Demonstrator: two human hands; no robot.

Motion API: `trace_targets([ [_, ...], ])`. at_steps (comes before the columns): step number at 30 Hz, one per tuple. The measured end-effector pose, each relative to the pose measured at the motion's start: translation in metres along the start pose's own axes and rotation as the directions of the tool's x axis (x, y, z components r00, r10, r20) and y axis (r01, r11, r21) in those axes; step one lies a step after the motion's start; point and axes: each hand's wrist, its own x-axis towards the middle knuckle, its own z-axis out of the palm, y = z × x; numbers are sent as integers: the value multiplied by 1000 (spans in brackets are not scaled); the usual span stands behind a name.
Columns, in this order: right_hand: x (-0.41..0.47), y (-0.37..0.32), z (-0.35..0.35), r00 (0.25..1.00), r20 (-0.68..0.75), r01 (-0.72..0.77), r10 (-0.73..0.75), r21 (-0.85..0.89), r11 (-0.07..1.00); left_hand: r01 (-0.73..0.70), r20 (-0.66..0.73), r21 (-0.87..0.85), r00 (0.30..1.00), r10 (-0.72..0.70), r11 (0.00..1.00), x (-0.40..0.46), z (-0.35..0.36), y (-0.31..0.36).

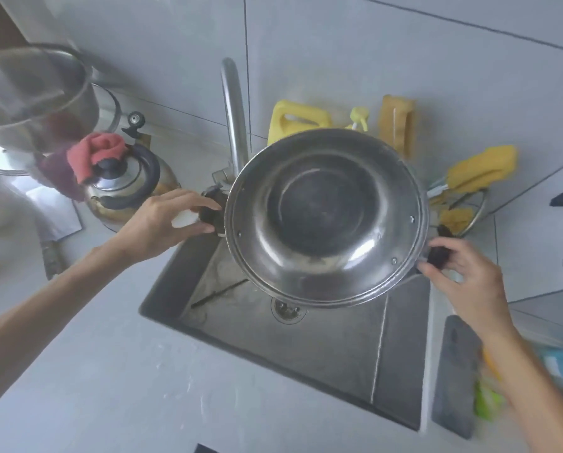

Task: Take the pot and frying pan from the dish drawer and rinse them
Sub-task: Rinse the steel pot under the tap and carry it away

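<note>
Two hands on one vessel. Wide round stainless-steel pot [326,217], shallow and bright inside, held above dark rectangular steel sink [401,335], mouth tipped toward camera, rim close beside curved chrome tap [232,116]. Probably the rinsing step for the pot; no water visible yet. Next move likely calls for freeing one hand for the tap, or lowering the pot into the basin first. Left arm stretched across pale grey tabletop [110,371], left hand [162,220] clamped on black side handle [213,207]. Right hand [463,276] wrapped round opposite black handle [438,253], wrist bent inward. Frying pan not identifiable here.
</note>
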Motion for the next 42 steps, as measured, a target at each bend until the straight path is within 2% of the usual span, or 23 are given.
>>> trace_targets([
  [4,-17,-1,-3,958,177,-262,228,203,943,156,71,-251,987,-142,955,-8,7,14],
  [7,-43,6,-2,915,206,-393,347,255,884,213,53,-340,977,-208,916,-12,19,18],
  [9,-63,12,-2,892,153,-453,426,309,836,239,71,-389,971,-229,890,-8,30,25],
  [12,-91,8,-7,858,7,-467,514,428,774,252,125,-447,968,-219,858,0,34,38],
  [17,-159,-13,-43,810,-141,-422,569,533,733,240,249,-546,961,-118,803,23,43,81],
  [19,-202,-22,-64,758,-218,-412,614,569,711,239,334,-571,942,-44,785,38,50,111],
  [21,-249,-33,-87,700,-272,-419,661,594,687,240,428,-550,904,23,800,60,71,138],
  [25,-360,-54,-115,516,-433,-470,739,578,667,88,492,-546,839,234,833,109,155,185],
  [27,-419,-67,-123,391,-522,-478,758,589,652,-9,512,-596,766,388,803,108,171,269],
  [31,-567,-117,-128,50,-710,-375,703,639,672,-111,514,-723,574,638,682,43,198,474],
  [33,-634,-149,-122,-85,-751,-365,655,635,681,-130,497,-789,440,748,601,-3,214,557],
  [34,-670,-163,-118,-158,-764,-361,625,634,683,-169,485,-809,348,802,563,-28,229,594],
  [36,-744,-199,-109,-316,-785,-374,533,619,691,-154,480,-845,201,854,512,-92,249,669],
  [37,-772,-214,-106,-353,-779,-378,518,625,683,-136,473,-857,172,864,496,-120,255,698],
  [42,-903,-288,-74,-613,-706,-363,355,650,668,-59,387,-922,-151,909,383,-291,264,850],
])
